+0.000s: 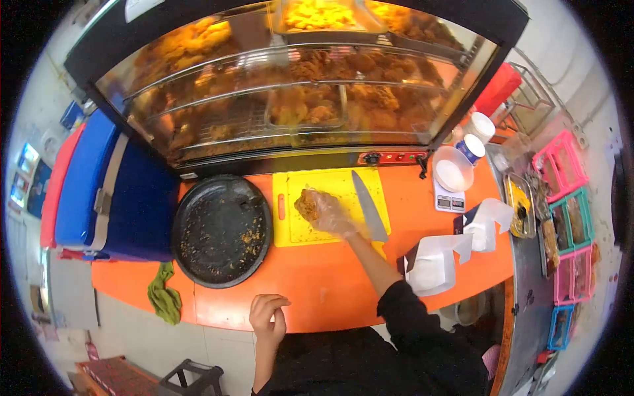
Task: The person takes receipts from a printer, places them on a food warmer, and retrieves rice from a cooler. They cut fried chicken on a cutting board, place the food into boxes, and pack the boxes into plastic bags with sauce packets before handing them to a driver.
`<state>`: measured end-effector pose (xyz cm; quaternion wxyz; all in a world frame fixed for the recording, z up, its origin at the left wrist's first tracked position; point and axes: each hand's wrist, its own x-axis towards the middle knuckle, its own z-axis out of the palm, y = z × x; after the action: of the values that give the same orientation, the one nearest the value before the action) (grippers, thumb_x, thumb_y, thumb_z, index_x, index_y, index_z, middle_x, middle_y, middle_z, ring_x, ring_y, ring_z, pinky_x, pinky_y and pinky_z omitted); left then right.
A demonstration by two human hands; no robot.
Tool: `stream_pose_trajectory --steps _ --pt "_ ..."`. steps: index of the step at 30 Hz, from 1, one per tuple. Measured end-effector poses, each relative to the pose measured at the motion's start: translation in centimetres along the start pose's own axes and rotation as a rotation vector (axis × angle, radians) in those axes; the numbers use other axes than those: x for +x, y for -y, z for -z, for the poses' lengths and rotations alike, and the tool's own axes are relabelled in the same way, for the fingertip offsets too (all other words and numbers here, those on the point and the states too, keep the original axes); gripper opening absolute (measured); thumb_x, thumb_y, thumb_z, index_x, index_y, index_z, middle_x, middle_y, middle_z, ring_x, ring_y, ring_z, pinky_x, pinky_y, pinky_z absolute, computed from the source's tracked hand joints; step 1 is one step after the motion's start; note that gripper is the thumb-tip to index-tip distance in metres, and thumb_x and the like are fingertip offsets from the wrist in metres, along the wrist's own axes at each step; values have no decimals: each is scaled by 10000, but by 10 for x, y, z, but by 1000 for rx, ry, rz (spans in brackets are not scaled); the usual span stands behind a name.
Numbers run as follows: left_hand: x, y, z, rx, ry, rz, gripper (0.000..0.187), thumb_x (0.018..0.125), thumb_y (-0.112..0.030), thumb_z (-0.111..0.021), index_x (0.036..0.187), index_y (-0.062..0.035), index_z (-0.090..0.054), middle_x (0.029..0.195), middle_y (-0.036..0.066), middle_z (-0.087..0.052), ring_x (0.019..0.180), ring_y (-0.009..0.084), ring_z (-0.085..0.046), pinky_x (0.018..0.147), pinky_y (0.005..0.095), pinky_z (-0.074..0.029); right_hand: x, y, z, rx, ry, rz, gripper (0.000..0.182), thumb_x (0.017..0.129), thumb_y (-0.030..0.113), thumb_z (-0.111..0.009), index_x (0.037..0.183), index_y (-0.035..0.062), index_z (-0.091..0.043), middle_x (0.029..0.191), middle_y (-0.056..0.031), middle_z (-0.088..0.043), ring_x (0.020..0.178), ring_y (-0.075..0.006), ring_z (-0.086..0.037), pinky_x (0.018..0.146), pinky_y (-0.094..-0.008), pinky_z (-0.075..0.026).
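My right hand (328,214), in a clear plastic glove, is closed on a piece of fried chicken (306,205) over the yellow cutting board (300,234). A large knife (370,208) lies on the board to the right of that hand, its wide blade pointing away from me. My left hand (269,313) is bare and hovers near the front edge of the orange table (317,284). Its fingers are curled, with a gap to the thumb, and nothing shows in it. To the left of the board is a round black tray (218,231) with crumbs on it.
Behind the board stands a glass display warmer (290,99) full of fried food. Blue cooler (145,204) and green cloth (164,294) are at left. At right are a kitchen scale (450,200) with a bowl (453,169), open white boxes (429,267) and stacked coloured baskets (572,221).
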<state>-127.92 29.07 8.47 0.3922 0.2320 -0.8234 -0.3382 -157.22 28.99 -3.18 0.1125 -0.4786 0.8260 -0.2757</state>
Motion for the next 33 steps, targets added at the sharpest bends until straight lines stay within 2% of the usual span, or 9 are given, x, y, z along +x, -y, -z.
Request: stream_pose_trajectory --steps 3,10,13,17,21,23,27,30,33 --pt "-1 -7 11 59 28 -13 215 615 104 -508 724 -48 -616 741 75 -616 725 245 -585 663 333 -443 3 17 37 1149 279 35 704 686 207 -695 1295 85 -364 1135 -84 -520 1099 -211 -482 881 -319 -420" --pt "8 8 54 159 11 5 198 630 62 -536 744 -75 -623 793 38 -625 742 214 -582 664 317 -440 58 -7 37 -357 309 123 878 641 281 -640 1403 242 -205 1411 -159 -287 1281 -344 -301 1043 -415 -272" --pt "7 23 71 173 -35 14 205 632 49 -539 760 -83 -630 800 29 -624 753 212 -582 673 323 -446 71 14 22 -336 390 27 717 776 532 -488 1383 215 -276 1394 -174 -311 1287 -343 -289 1056 -382 -238" --pt "6 38 84 143 -80 64 210 635 49 -536 768 -81 -634 802 32 -624 762 214 -583 684 330 -454 56 62 -28 -395 -105 -130 662 749 602 -479 1277 204 -455 1366 -169 -359 1241 -373 -333 1023 -466 -250" --pt "5 51 93 128 -51 40 191 646 46 -538 756 -78 -631 804 45 -623 754 230 -579 690 330 -443 36 86 -25 -427 114 149 630 702 588 -572 1217 229 -515 1288 -187 -412 1191 -420 -353 966 -564 -263" --pt "1 64 83 85 -28 67 179 656 44 -541 757 -77 -625 800 51 -620 747 241 -574 686 333 -435 25 41 -49 -411 -172 477 614 725 554 -569 1256 259 -477 1264 -180 -424 1167 -415 -368 957 -576 -266" --pt "20 68 55 60 0 143 136 695 -17 -581 812 -81 -606 839 67 -613 807 258 -552 712 354 -402 -32 35 7 -734 -375 268 514 863 375 -445 1331 176 -368 1297 -185 -407 1093 -322 -460 934 -536 -334" --pt "38 86 20 199 243 116 178 711 -134 -642 878 -94 -593 894 66 -589 897 239 -516 766 368 -370 -100 11 31 -24 -632 -283 360 838 228 -515 1155 63 -475 938 -172 -577 770 -288 -573 643 -407 -476" --pt "63 100 -34 371 413 -47 301 682 -249 -695 930 -112 -592 935 36 -555 955 224 -474 805 383 -335 -140 -8 32 -718 -171 -574 300 816 183 -532 1090 65 -500 800 -170 -565 739 -324 -570 637 -425 -458"
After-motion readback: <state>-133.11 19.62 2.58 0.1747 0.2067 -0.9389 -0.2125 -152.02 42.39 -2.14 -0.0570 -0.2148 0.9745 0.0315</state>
